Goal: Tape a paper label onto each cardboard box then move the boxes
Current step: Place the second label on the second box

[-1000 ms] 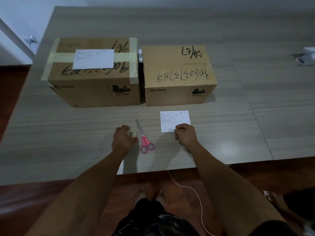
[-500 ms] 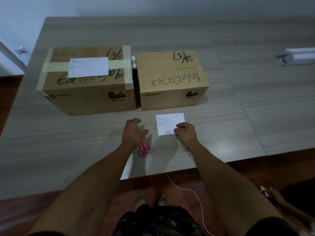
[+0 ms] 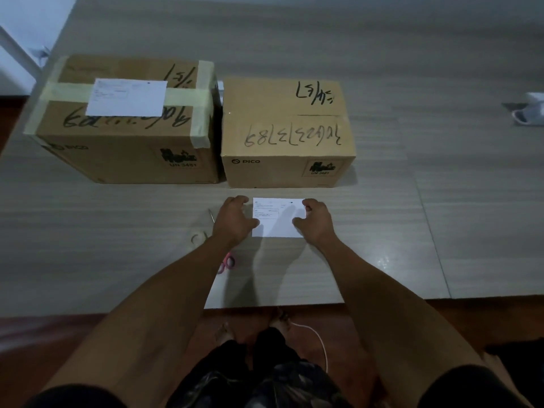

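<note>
Two cardboard boxes stand side by side on the grey table. The left box (image 3: pixel 126 142) has pale tape bands and a white label (image 3: pixel 126 97) on its top. The top of the right box (image 3: pixel 287 134) shows only black handwriting. Just in front of the right box is a loose paper label (image 3: pixel 278 219), held between both hands. My left hand (image 3: pixel 235 222) pinches its left edge, thumb on the paper. My right hand (image 3: pixel 315 220) pinches its right edge the same way. I cannot tell whether the label is lifted off the table.
Pink-handled scissors (image 3: pixel 226 262) lie partly under my left forearm. A clear tape roll (image 3: pixel 197 238) sits left of that wrist. A white object (image 3: pixel 530 113) lies at the table's far right. The table's front edge (image 3: pixel 382 300) is close to me, with a white cable (image 3: pixel 319 340) on the floor.
My left hand has left the tape roll and scissors and moved right to the label's left edge. My right hand has shifted to its right edge. The label sits nearer the right box.
</note>
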Demonstrator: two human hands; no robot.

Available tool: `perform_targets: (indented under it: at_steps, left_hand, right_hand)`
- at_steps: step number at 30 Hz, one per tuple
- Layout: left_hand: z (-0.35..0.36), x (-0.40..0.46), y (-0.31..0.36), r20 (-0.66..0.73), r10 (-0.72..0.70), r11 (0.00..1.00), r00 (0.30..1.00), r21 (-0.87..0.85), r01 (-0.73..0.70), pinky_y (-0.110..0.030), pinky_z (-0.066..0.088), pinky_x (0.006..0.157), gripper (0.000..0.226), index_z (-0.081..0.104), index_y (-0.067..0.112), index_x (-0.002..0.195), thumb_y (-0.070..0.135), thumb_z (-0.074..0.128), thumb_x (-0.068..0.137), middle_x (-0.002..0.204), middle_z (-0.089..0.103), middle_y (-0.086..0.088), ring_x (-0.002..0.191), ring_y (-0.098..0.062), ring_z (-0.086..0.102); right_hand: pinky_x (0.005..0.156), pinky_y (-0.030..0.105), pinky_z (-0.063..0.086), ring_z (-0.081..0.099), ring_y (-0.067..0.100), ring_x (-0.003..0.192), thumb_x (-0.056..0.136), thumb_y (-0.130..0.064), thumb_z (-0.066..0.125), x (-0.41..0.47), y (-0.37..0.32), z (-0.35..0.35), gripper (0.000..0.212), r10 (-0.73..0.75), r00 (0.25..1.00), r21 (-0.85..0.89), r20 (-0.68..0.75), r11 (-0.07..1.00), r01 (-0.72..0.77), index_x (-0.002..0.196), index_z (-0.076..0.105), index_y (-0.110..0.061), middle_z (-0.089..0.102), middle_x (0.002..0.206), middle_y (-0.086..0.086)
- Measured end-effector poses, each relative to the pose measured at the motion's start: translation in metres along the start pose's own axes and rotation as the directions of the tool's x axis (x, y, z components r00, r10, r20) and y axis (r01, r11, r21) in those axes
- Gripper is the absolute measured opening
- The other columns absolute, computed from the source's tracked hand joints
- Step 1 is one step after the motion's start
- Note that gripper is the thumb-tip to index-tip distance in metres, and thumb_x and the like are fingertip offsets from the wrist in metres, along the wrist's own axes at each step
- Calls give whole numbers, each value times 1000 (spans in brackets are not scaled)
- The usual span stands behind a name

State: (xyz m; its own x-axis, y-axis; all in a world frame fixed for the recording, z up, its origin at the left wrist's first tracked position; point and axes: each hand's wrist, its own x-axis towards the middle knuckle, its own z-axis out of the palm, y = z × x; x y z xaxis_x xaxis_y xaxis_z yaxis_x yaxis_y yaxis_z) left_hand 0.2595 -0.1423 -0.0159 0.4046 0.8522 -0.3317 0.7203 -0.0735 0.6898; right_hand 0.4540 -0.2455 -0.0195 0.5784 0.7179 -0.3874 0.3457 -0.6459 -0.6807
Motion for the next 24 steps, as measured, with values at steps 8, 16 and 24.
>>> perform_targets:
  at_steps: [8, 16, 24]
  left_hand:
    - [19, 18, -2, 150, 57, 973, 987, 211, -88, -42, 39, 111, 101, 39, 16, 153, 19, 91, 67, 154, 45, -7, 134, -33, 45]
    - [17, 31, 1, 274, 87, 902, 958, 386, -192, -47, 38, 109, 115, 22, 26, 160, 24, 90, 67, 159, 30, -4, 139, -34, 32]
    - [13, 29, -1, 180, 132, 970, 975, 177, -164, -40, 53, 87, 48, 56, 14, 124, 1, 75, 82, 131, 35, -6, 105, -28, 53]
  right_hand:
    - [115, 40, 36, 35, 34, 140, 80, -9, 78, 21, 11, -9, 89, -174, 966, -280, 190, 934, 223, 157, 34, -12, 37, 159, 7]
    - [108, 43, 38, 38, 36, 128, 74, -16, 84, 35, 13, -13, 97, -193, 944, -386, 266, 876, 288, 157, 34, -17, 41, 145, 11]
    - [76, 33, 49, 56, 25, 95, 76, -2, 78, 35, 11, -12, 28, -175, 962, -167, 210, 963, 211, 93, 61, -16, 51, 106, 3]
